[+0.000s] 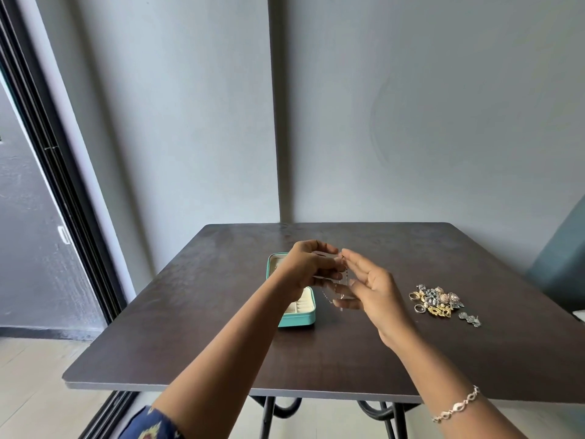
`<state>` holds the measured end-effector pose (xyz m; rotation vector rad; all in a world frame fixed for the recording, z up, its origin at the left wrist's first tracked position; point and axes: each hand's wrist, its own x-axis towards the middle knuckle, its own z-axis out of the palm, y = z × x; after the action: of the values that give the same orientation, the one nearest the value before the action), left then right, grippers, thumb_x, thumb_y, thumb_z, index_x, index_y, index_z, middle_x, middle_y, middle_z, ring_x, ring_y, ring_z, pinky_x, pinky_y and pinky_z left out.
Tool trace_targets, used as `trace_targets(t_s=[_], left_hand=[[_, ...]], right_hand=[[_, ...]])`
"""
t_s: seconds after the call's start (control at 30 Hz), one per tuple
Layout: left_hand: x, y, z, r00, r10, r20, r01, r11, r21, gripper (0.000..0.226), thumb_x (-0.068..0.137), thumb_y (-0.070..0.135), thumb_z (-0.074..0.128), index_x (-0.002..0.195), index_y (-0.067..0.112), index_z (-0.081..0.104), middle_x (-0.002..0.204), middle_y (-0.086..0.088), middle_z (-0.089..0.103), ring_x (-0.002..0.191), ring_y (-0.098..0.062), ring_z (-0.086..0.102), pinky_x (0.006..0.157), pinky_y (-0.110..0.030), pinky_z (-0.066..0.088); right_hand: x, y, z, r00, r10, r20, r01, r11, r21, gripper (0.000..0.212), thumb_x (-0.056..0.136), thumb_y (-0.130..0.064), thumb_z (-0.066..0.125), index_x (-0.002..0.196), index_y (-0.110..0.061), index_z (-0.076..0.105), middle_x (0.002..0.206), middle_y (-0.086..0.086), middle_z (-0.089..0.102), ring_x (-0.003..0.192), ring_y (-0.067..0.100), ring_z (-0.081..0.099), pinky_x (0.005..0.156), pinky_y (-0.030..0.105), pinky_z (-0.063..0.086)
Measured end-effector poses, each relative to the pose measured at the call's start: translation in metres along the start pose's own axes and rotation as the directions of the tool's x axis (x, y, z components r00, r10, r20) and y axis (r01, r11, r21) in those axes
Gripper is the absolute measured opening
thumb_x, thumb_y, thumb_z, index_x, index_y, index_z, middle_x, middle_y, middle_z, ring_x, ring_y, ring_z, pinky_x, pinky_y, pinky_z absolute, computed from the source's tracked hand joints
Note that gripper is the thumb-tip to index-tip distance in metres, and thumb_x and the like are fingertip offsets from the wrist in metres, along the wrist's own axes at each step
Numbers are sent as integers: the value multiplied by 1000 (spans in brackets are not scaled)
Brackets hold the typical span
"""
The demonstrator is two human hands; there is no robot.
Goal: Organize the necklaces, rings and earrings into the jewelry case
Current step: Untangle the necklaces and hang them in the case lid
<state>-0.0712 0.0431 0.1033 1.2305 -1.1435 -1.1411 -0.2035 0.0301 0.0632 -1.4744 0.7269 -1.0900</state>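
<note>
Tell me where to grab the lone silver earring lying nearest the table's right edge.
Pinch the silver earring across its narrow middle, from above. It lies flat on the table, elongated, apart from the jewelry pile, so its sides are free.

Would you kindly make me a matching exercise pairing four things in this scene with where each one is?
Things:
1. jewelry case
2. jewelry pile
3. chain
4. bracelet

Places:
A. on the right wrist
B. loose on the table, right of the hands
C. open on the table, under the left hand
D. hanging between the left hand and the right hand

Pairs: 1-C, 2-B, 3-D, 4-A
</note>
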Motion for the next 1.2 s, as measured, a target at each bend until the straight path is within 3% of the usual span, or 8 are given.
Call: trace_targets(t_s=[0.07, 0.17, 0.3, 0.37, 0.5, 0.67, 1.03, 1.2], left_hand=[[0, 2, 0, 1000, -7, 8, 7, 1000, 4, 14, 84, -6, 58, 93, 5, 54, 54, -1, 65, 45, -11, 60, 50, -23, 52], [-1, 7, 0, 999, -25, 20, 26, 1000, -16, 17, 88, -9, 47, 86, 6, 54, 58, -7, 59, 43, -13, 59, 47, -21, 51], [-1, 12, -2, 998, -40, 39, 41, 999, -17, 22, 90, -9, 41, 83, 6, 55, 64, -10, 54, 40, -12, 54, 44, -21, 49], [-2, 13, -3, 998, -38, 53, 37, 999, 10, 18, 89, -7, 46, 82, 7, 55, 60, -7, 59, 39, -9, 50, 44, -19, 47], [-4, 13, -3, 997, -41, 72, 40, 999, 21, 17, 85, -9, 53, 83, 8, 55, 62, -8, 62, 36, -7, 43, 39, -15, 40], [-4, 12, -5, 998, -36, 50, 35, 999, 12, 16, 86, -7, 54, 82, 8, 58, 67, -8, 66, 38, -6, 42, 41, -15, 40], [-7, 5, -19, 991, -6, -135, -14, 989, -144, 23, 88, -9, 46, 81, 9, 57, 62, -3, 62, 49, -11, 59, 56, -24, 52], [-6, -13, -33, 972, -57, -226, -3, 966, -257, 22, 86, -10, 47, 77, 7, 57, 54, -4, 62, 49, -14, 61, 62, -29, 53]], right_hand=[[1, 4, -2, 1000, 1, 6, -1, 999, -39, 51, 92, 8, 41, 135, -19, 42, 125, -7, 53, 83, 19, 68, 56, 24, 55], [0, 5, -7, 1000, 25, -13, -25, 1000, -17, 44, 91, 7, 45, 123, -23, 48, 104, 3, 65, 72, 17, 69, 56, 26, 56], [3, 9, -14, 992, -9, -130, -1, 997, -75, 29, 86, 11, 49, 104, -9, 59, 79, 6, 64, 67, 15, 63, 55, 21, 52], [6, 9, -16, 992, -12, -123, 5, 998, -57, 30, 81, 14, 54, 99, -9, 61, 84, 2, 62, 82, 15, 58, 63, 17, 50], [14, 10, -12, 996, 76, 53, -84, 984, 156, 48, 75, 19, 56, 116, -7, 53, 108, 4, 60, 107, 14, 54, 79, 18, 47], [12, 15, -6, 983, 164, 85, -179, 956, 232, 27, 77, 11, 58, 91, -12, 60, 64, -2, 67, 77, 16, 64, 81, 30, 44], [4, 31, -7, 922, 386, -36, -321, 812, 487, 19, 80, 11, 55, 83, -6, 61, 60, 3, 69, 59, 16, 66, 55, 23, 55], [17, 18, -18, 939, 313, -142, -242, 896, 373, 20, 80, 12, 57, 82, -8, 58, 57, 2, 69, 53, 10, 66, 54, 20, 55]])
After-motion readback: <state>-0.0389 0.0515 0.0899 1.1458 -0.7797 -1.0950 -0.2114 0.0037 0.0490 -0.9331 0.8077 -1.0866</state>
